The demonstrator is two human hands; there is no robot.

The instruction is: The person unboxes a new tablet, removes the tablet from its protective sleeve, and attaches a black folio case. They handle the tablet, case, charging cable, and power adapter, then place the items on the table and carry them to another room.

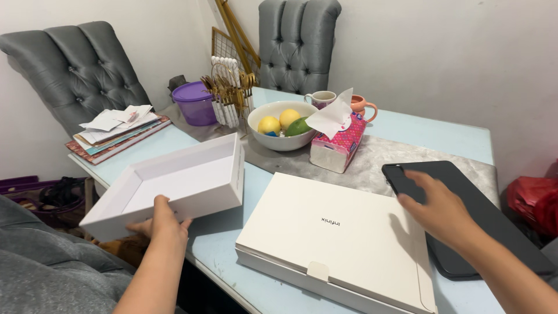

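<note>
The left hand (164,224) is clasping the near edge of the white box lid (174,183), which looks light and stiff, tilting off the surface (442,131). Farther right, the right hand (440,210), fingers spread, is hovering over the slick-looking dark tablet (459,192).

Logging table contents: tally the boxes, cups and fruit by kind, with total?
Boxes: 3 - open white cardboard lid in left hand, flat cream cardboard box by right hand, pink tissue box
Cups: 2 - patterned mug, orange mug
Fruit: 3 - yellow, yellow, green
Total: 8
</note>
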